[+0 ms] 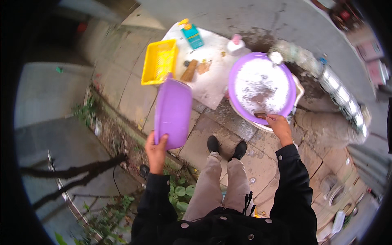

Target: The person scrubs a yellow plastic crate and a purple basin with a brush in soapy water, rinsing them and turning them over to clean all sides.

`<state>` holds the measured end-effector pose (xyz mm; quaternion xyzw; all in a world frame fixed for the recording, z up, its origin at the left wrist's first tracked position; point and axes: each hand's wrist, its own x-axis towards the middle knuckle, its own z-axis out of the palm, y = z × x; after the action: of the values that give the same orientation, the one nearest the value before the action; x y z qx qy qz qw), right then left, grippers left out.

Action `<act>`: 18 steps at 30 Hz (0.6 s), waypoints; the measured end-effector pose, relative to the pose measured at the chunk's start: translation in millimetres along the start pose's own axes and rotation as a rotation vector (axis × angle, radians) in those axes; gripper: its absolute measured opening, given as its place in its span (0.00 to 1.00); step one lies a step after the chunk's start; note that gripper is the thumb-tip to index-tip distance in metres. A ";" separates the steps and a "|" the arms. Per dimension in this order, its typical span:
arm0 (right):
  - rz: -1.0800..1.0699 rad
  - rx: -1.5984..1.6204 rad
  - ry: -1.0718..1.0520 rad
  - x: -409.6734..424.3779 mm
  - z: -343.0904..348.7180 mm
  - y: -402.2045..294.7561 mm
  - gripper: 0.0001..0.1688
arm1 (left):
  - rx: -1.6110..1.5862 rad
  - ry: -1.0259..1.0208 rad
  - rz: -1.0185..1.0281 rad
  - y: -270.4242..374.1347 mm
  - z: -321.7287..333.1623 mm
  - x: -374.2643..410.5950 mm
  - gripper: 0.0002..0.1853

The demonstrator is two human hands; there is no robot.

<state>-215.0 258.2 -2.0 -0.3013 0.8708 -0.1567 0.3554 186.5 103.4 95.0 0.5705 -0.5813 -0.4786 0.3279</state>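
Observation:
My left hand [156, 150] grips the rim of a purple plastic basin [175, 114], which is tipped on its side in the air. At the near rim of a round purple tub [233, 88], my right hand [279, 126] holds a small dark brown object [260, 115], too blurred to name exactly. White suds [272, 79] and dark, murky water fill much of the tub. The tub sits in or on a white container [298, 88], of which only the edge shows.
A white board [211, 73] carries a teal pump bottle [193, 36], a white bottle with a pink top [235, 46] and a brown brush-like item [189, 70]. Beside it is a yellow plastic basket [147, 65]. A foil-wrapped pipe [333, 85] runs at right; branches [79, 170] reach in from the left.

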 end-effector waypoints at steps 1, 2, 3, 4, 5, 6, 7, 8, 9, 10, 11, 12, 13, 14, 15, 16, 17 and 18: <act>-0.020 0.053 -0.060 6.9 2.8 -3.4 0.20 | 0.097 -0.050 0.035 -14.0 1.5 -3.2 0.05; -0.088 0.096 -0.052 16.2 12.7 3.1 0.22 | 0.243 -0.058 0.114 -32.7 3.0 -6.6 0.05; -0.058 0.176 -0.043 17.5 19.6 -2.6 0.22 | 0.398 -0.068 0.187 -51.4 2.6 -9.6 0.06; -0.028 0.255 -0.037 16.1 25.9 -10.0 0.22 | 0.531 -0.033 0.247 -68.2 0.4 -14.3 0.07; 0.006 0.334 -0.031 14.4 32.5 -16.7 0.22 | 0.667 -0.003 0.305 -83.5 -2.3 -18.3 0.08; -0.030 0.331 0.006 10.7 37.2 -18.5 0.21 | 0.790 0.012 0.357 -97.3 -3.0 -22.0 0.10; -0.042 0.384 0.020 9.3 43.8 -13.2 0.21 | 0.814 0.006 0.362 -105.0 -4.0 -24.5 0.10; -0.051 0.440 0.035 9.2 52.1 -5.3 0.20 | 0.838 -0.001 0.369 -111.1 -5.8 -25.6 0.11; -0.057 0.490 0.050 5.8 56.5 -4.6 0.20 | 0.857 -0.013 0.371 -120.4 -7.0 -27.8 0.11; -0.038 0.422 0.053 3.1 55.5 -4.0 0.20 | 0.866 0.001 0.399 -132.3 -8.8 -28.3 0.11; -0.031 0.389 0.054 1.9 57.6 -2.9 0.20 | 0.894 -0.005 0.373 -141.1 -13.4 -30.0 0.11; -0.022 0.357 0.064 2.0 55.0 -0.2 0.20 | 0.916 -0.017 0.354 -146.7 -15.2 -28.5 0.11; -0.012 0.326 0.075 2.9 53.9 1.6 0.19 | 0.939 -0.030 0.335 -151.9 -16.9 -27.2 0.11; -0.006 0.303 0.088 3.9 55.0 2.7 0.20 | 0.928 -0.023 0.343 -157.6 -18.3 -26.0 0.11; -0.002 0.284 0.103 5.4 55.0 0.7 0.20 | 0.918 -0.014 0.355 -162.2 -19.3 -22.9 0.11; 0.003 0.267 0.119 6.6 55.4 -1.3 0.20 | 0.909 -0.006 0.368 -166.2 -20.7 -20.3 0.11; 0.009 0.250 0.135 8.0 55.6 -3.1 0.20 | 0.904 -0.008 0.374 -169.8 -22.9 -18.0 0.11; -0.007 0.205 0.156 10.5 58.3 -6.4 0.20 | 0.898 -0.012 0.385 -172.3 -23.9 -13.5 0.12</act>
<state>-176.7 243.2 -45.1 -0.2533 0.8741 -0.2692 0.3151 270.6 131.1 -55.3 0.5350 -0.8271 -0.1145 0.1288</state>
